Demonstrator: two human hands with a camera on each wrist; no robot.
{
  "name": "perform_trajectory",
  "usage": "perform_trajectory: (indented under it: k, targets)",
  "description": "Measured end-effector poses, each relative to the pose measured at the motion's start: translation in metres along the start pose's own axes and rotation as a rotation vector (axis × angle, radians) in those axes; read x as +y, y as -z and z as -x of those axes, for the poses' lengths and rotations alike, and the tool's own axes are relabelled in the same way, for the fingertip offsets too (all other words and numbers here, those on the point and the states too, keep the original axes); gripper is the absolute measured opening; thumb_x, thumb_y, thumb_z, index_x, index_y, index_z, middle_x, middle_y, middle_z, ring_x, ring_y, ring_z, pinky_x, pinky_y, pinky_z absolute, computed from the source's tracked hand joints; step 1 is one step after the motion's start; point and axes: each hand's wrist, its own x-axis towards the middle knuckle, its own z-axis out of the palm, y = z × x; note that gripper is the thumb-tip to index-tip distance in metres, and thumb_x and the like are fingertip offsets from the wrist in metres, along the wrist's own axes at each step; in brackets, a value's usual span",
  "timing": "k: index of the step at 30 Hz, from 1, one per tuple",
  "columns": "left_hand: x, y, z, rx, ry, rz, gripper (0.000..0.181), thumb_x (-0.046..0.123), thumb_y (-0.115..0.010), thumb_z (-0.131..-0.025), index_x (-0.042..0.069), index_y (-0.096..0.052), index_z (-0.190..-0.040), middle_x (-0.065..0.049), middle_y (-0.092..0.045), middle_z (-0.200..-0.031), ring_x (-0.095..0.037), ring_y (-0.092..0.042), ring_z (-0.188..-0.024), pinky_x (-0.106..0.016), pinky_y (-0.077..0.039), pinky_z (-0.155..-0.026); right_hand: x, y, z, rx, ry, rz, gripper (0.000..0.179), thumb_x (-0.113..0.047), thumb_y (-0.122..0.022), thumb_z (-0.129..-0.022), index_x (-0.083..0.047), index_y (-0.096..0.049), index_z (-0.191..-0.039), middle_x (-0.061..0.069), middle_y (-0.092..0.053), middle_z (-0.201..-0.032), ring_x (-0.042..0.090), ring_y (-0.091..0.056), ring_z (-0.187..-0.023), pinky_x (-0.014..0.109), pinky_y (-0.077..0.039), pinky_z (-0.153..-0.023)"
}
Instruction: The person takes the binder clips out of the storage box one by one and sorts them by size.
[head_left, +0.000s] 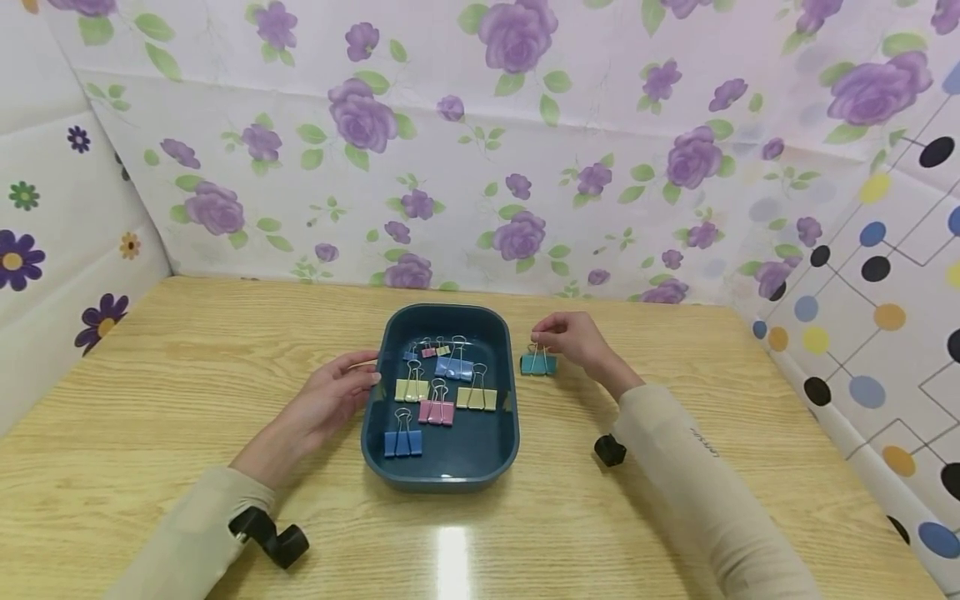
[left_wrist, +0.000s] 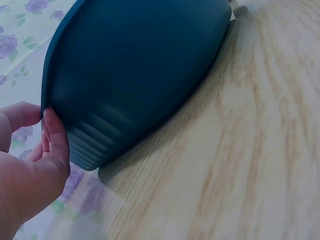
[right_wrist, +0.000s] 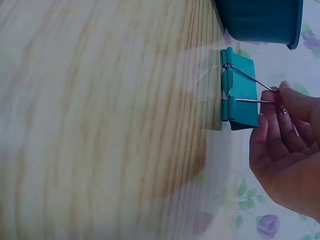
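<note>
A dark teal plastic tray (head_left: pixel 450 454) stands mid-table with several binder clips in it. Among them are a pink clip (head_left: pixel 437 412), a dark blue clip (head_left: pixel 402 442), a light blue clip (head_left: pixel 454 368) and a yellow clip (head_left: pixel 477 398). At the tray's left side my left hand (head_left: pixel 333 400) pinches the rim; thumb and fingers meet at the tray's edge in the left wrist view. Just right of the tray, my right hand (head_left: pixel 576 343) pinches the wire handles of a teal binder clip (right_wrist: pixel 242 92). Its body hangs below my fingertips, close over the table.
The wooden table (head_left: pixel 240 358) ends at a flowered cloth (head_left: pixel 450 208) behind. Patterned cloth walls rise left and right. Black straps or mounts show at both wrists, such as the mount (head_left: pixel 270 537) by the left sleeve. Tiny clips (head_left: pixel 429 352) lie at the tray's far end.
</note>
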Motion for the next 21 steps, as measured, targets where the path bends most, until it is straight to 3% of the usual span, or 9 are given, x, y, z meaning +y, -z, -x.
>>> perform_trajectory:
  k: [11, 16, 21]
  targets:
    - [-0.0002, -0.0001, 0.0008, -0.001, -0.017, 0.035, 0.05, 0.001, -0.054, -0.096, -0.009, -0.032, -0.141, -0.001, -0.06, -0.102, -0.009, -0.057, -0.092, -0.024, -0.048, -0.084, 0.001, 0.0025, 0.0003, -0.093, -0.067, 0.049, 0.032, -0.023, -0.057, -0.099, 0.003, -0.064, -0.117, 0.014, -0.067, -0.105, 0.025, -0.06, -0.098, 0.038, -0.05, -0.087]
    - [-0.0003, 0.0004, 0.0004, -0.005, -0.013, 0.032, 0.051, 0.002, -0.054, -0.097, -0.009, -0.031, -0.141, -0.001, -0.061, -0.102, -0.009, -0.058, -0.092, -0.024, -0.048, -0.084, 0.0025, 0.0043, -0.0015, -0.088, -0.07, 0.009, 0.036, -0.026, -0.054, -0.1, 0.003, -0.063, -0.12, 0.014, -0.067, -0.108, 0.025, -0.061, -0.098, 0.034, -0.05, -0.083]
    - [0.0002, 0.0003, 0.0005, -0.005, -0.012, 0.043, 0.051, 0.001, -0.054, -0.096, -0.008, -0.032, -0.141, -0.002, -0.06, -0.102, -0.009, -0.057, -0.092, -0.024, -0.048, -0.084, -0.0015, 0.0076, -0.0014, -0.052, -0.042, -0.056, 0.04, -0.026, -0.054, -0.1, 0.006, -0.059, -0.124, 0.019, -0.062, -0.118, 0.03, -0.059, -0.108, 0.042, -0.048, -0.094]
